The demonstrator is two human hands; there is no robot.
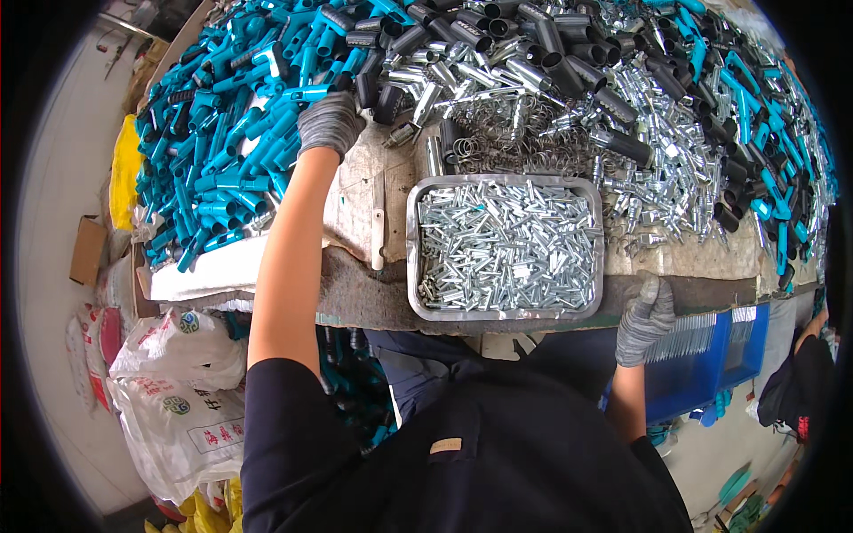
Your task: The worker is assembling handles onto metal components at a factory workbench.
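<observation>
From the head view, the gloved left hand [330, 123] reaches beyond the metal tray [505, 313] to the edge of the blue plastic handles [233, 133]; whether its grip is closed cannot be told. The gloved right hand [646, 320] rests just right of the tray at the desk [373, 298] edge, fingers curled but holding nothing visible, beside a blue bin [706, 355].

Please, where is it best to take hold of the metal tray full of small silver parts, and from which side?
Probably by the raised rim of the metal tray, with one hand on the left wall and one on the right wall. It lies flat near the table's front edge, heaped with small silver parts, so come from the near side and keep it level.
</observation>
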